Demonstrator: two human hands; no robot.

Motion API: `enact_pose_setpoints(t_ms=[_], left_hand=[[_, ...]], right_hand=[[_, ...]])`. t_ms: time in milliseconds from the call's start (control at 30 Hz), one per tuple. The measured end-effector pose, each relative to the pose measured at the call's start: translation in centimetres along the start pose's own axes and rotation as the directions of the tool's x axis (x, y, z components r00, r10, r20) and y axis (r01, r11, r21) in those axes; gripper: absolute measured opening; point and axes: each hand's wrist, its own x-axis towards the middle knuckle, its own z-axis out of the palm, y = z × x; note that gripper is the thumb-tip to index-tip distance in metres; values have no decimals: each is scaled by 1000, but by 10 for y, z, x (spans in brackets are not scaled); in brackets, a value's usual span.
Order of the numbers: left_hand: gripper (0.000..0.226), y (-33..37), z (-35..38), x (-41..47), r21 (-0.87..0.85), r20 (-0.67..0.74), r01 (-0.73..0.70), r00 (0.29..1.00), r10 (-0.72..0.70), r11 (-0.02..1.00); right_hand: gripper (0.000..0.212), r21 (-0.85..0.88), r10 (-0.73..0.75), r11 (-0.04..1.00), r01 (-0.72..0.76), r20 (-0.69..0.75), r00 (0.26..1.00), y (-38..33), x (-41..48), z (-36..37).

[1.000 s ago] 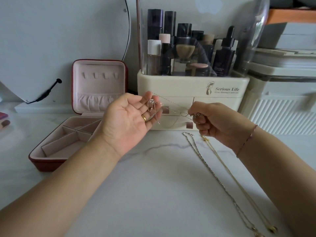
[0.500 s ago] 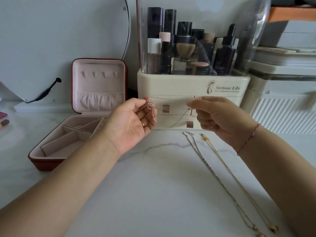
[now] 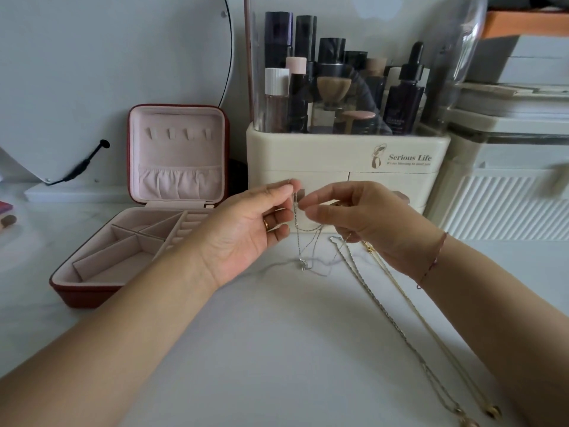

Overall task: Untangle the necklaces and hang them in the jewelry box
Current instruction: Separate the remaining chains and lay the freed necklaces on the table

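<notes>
Both hands are close together, left hand (image 3: pixel 246 229) and right hand (image 3: pixel 363 223) each pinching the thin silver necklace (image 3: pixel 298 238), which dangles down so its pendant just touches the table (image 3: pixel 277 349). The jewelry box (image 3: pixel 89 295) sits open at 9 o'clock from the hands. Two other necklaces (image 3: pixel 377 302) lie stretched out on the table, running toward 5 o'clock.

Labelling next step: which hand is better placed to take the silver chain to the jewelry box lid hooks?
Left, probably. The left hand pinches the silver chain at its top and sits beside the open jewelry box, whose lid hooks are on that side; the right hand is farther.
</notes>
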Motion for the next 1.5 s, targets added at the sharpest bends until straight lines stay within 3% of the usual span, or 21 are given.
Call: enact_pose_setpoints(t_ms=[167,300,433,533,600,633,700,867,900,1000,1067,1167,1300,1500], left_hand=[[14,0,1,0,-35,12,-25,1000,25,999],[11,7,1,-1,-141,-43,-62,997,56,988],[10,12,-4,1,-107,-118,-107,989,94,988],[13,15,-8,0,87,-184,-151,969,164,985],[13,14,-15,1,425,-262,-162,920,292,891],[13,13,-18,2,571,-282,-142,891,356,809],[12,12,-21,2,689,-283,-105,872,399,717],[3,6,-11,-1,680,-217,-32,945,243,733],[10,7,-9,-3,659,-196,-30,958,210,752],[40,10,-5,-5,621,-136,-23,981,136,783],[46,11,-5,-7,603,-81,-39,991,110,797],[33,10,-4,-8,657,-18,-49,997,80,752],[11,2,-2,-7,694,-46,-28,995,83,720],[9,0,-6,-4,689,-109,-16,986,125,725]], right_hand=[[22,-136,89,987,-81,50,995,4,1,0],[9,-255,92,963,-84,21,996,6,1,-3],[7,-453,98,886,-97,-22,995,4,-1,-8],[12,-532,130,838,-118,-15,991,5,-3,-12],[15,-539,122,834,-117,-27,992,7,-1,-14],[17,-522,106,845,-115,-47,993,8,0,-16],[19,-423,70,900,-103,-92,993,5,1,-19],[19,-50,-54,998,46,-172,984,-6,1,-25],[19,25,-81,996,88,-184,980,-7,1,-25],[17,206,-114,966,157,-206,972,-7,1,-26],[16,317,-80,938,137,-185,979,-8,2,-28],[15,473,-7,880,50,-92,996,-8,2,-29],[14,593,22,804,-38,34,999,-6,3,-26],[15,710,54,684,-167,179,982,-7,3,-32]])
